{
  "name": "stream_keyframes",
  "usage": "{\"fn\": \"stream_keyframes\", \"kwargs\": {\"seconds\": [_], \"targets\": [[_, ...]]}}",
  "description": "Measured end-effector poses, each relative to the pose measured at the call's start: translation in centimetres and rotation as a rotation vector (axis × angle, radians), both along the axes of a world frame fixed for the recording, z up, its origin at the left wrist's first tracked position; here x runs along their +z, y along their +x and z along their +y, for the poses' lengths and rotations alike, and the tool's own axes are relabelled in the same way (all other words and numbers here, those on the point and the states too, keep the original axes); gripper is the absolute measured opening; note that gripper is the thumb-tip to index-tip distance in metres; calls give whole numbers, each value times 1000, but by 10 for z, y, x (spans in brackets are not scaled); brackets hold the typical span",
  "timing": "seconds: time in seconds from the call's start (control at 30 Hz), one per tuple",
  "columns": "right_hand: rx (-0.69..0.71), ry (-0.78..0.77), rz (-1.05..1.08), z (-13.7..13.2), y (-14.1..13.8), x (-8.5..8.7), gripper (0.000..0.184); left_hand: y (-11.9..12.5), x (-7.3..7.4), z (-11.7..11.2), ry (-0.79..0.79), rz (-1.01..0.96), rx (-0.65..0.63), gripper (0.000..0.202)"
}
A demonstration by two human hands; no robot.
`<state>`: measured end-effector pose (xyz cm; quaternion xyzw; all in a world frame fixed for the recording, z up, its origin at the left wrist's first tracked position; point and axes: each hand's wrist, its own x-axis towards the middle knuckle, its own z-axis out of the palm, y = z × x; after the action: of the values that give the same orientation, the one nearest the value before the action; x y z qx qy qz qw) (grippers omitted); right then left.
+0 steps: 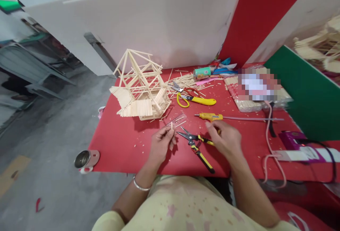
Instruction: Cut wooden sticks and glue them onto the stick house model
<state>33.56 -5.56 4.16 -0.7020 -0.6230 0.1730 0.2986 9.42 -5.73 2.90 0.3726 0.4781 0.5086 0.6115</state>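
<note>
My left hand (pixel 161 142) pinches a short wooden stick (pixel 171 125), held upright above the red table (pixel 119 146). My right hand (pixel 223 137) hovers over the table with fingers loosely curled, its fingertips beside the handles of the black-and-yellow cutters (pixel 196 147), which lie with their jaws apart. I cannot tell whether it touches them. A house model made of wooden sticks (pixel 140 87) stands at the table's far left. A clear plastic strip (pixel 176 120) lies just beyond my left hand.
A yellow glue gun (pixel 211 117) with a long glue stick lies beyond my right hand. Yellow-handled scissors (pixel 196 99), red-handled scissors and loose sticks lie further back. A packet of sticks (pixel 249 103), a purple device (pixel 290 140) and cables sit right. A metal cup (pixel 82 159) hangs at the left edge.
</note>
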Motion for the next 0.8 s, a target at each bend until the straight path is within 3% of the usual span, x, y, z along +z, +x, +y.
{"fn": "stream_keyframes", "kwargs": {"seconds": [0.07, 0.13, 0.23, 0.33, 0.43, 0.53, 0.63, 0.7, 0.77, 0.8], "targets": [[-188, -126, -293, 6, 20, -8, 44, -4, 1, 3, -25, -66, 43, 37], [-231, -278, -405, 13, 37, -20, 50, -7, 3, 7, -47, -110, 90, 41], [-129, -391, -344, 21, 55, -39, 48, -9, 4, 10, -63, -138, 141, 47], [-62, -397, -279, 26, 64, -50, 47, -12, 0, 11, -48, -165, 134, 47], [-52, -374, -228, 31, 67, -57, 49, -17, -8, 12, -23, -169, 129, 42], [-127, -382, -83, 33, 63, -58, 36, -23, -13, 14, -13, -170, 138, 39], [-215, -320, 358, 29, 48, -44, 39, -27, -13, 18, -11, -181, 128, 37], [-213, -220, 657, 24, 33, -21, 53, -29, -10, 22, -5, -188, 116, 36], [-160, -98, 743, 21, 16, 10, 56, -29, -7, 27, -7, -222, 106, 38], [-105, -33, 719, 20, 7, 27, 50, -28, -5, 29, -15, -256, 101, 39]]}}
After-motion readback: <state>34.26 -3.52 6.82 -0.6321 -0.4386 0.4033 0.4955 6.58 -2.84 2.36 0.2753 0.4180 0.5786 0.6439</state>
